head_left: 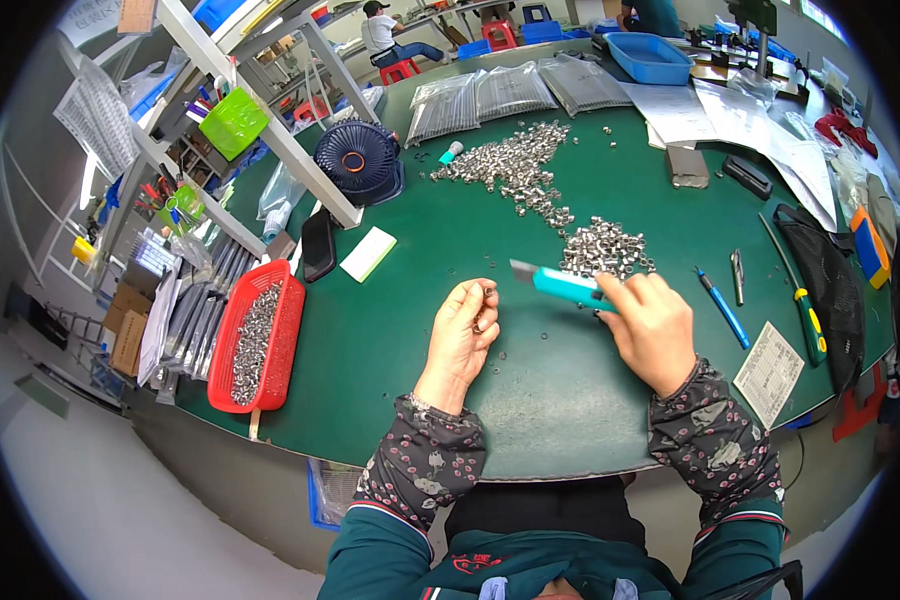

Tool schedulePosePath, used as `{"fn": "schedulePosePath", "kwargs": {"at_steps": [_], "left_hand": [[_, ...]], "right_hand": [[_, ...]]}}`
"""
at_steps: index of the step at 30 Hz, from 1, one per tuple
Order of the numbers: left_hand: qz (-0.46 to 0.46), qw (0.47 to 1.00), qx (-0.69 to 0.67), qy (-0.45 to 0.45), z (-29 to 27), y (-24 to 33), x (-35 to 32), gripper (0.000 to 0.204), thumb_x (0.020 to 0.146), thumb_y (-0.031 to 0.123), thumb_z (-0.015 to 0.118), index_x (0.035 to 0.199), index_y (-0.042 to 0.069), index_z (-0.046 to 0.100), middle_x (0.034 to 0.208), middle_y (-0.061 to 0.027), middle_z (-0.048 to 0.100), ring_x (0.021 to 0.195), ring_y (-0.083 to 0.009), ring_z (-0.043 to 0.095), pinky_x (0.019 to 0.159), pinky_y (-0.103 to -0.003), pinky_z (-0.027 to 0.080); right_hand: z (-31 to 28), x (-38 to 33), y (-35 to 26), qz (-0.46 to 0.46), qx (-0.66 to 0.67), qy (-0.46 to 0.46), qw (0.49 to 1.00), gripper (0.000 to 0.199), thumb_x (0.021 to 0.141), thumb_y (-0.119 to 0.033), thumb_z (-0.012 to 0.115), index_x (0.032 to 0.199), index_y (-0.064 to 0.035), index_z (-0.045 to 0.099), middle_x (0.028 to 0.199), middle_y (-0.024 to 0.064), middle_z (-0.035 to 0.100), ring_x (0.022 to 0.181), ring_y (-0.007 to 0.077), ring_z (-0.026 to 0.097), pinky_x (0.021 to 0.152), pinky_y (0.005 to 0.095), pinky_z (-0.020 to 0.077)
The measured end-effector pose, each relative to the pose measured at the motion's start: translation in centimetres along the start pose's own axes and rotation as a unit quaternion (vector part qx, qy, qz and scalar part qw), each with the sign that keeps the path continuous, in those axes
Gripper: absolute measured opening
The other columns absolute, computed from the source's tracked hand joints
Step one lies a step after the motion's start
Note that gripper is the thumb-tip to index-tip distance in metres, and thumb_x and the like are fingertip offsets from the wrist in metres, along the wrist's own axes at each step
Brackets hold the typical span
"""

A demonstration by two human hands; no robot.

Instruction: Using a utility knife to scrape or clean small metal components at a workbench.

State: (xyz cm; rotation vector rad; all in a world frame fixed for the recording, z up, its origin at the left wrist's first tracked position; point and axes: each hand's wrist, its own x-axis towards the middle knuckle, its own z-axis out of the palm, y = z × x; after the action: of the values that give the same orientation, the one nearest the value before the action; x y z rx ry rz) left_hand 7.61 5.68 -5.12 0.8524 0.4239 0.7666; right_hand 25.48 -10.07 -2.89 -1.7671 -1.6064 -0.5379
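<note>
My right hand (654, 325) is wrapped round the teal handle of a utility knife (568, 287), its blade pointing left toward my other hand. My left hand (460, 335) is closed, with a small metal ring (488, 292) pinched at the fingertips; more may sit under the curled fingers, but I cannot make that out. Knife and ring are apart. Just beyond the knife lies a pile of small silvery metal rings (604, 250), joined at its far left by a larger spread of them (515, 165). A few dark bits dot the green mat (420, 300) near my left hand.
At left stand a red basket (288, 345) of small metal parts, a phone (318, 246), a white-green pad (368, 253) and a fan (358, 162). Right: a blue pen (722, 308), screwdriver (808, 322), printed card (769, 374), grey block (687, 167). Bagged tubes (515, 92) and a blue tray (650, 62) lie behind.
</note>
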Motion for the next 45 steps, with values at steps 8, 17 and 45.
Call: {"fn": "schedulePosePath", "kwargs": {"at_steps": [8,17,45], "left_hand": [[-0.007,1.0,0.023,-0.014,-0.2,0.0,0.2,0.019,0.093,0.017,0.05,0.103,0.002,0.055,0.083,-0.0031,0.053,0.054,-0.0039,0.036,0.04,-0.015,0.026],[-0.023,1.0,-0.014,-0.007,-0.5,-0.2,0.2,0.02,0.092,0.018,0.05,0.104,0.002,0.055,0.077,-0.0016,0.05,0.054,-0.0051,0.037,0.04,-0.016,0.025],[0.003,0.999,0.032,-0.005,-0.2,0.0,0.1,0.02,0.094,0.017,0.047,0.105,0.001,0.054,0.085,-0.005,0.054,0.051,-0.0034,0.035,0.039,-0.015,0.026]], "right_hand": [[0.1,-0.2,-0.1,0.032,0.072,-0.019,0.997,0.037,0.067,-0.013,0.069,0.103,-0.0113,0.059,0.073,0.0051,0.052,0.07,0.0234,0.054,0.057,0.0361,0.0441],[-0.1,-0.3,0.0,0.079,0.192,-0.088,0.974,0.028,0.076,-0.02,0.064,0.102,-0.0093,0.061,0.071,0.0091,0.057,0.067,0.0271,0.058,0.059,0.038,0.0454],[0.0,-0.1,-0.3,0.025,0.126,-0.007,0.992,0.035,0.07,-0.013,0.067,0.104,-0.0104,0.059,0.069,0.0069,0.052,0.065,0.0247,0.055,0.055,0.0357,0.044]]}}
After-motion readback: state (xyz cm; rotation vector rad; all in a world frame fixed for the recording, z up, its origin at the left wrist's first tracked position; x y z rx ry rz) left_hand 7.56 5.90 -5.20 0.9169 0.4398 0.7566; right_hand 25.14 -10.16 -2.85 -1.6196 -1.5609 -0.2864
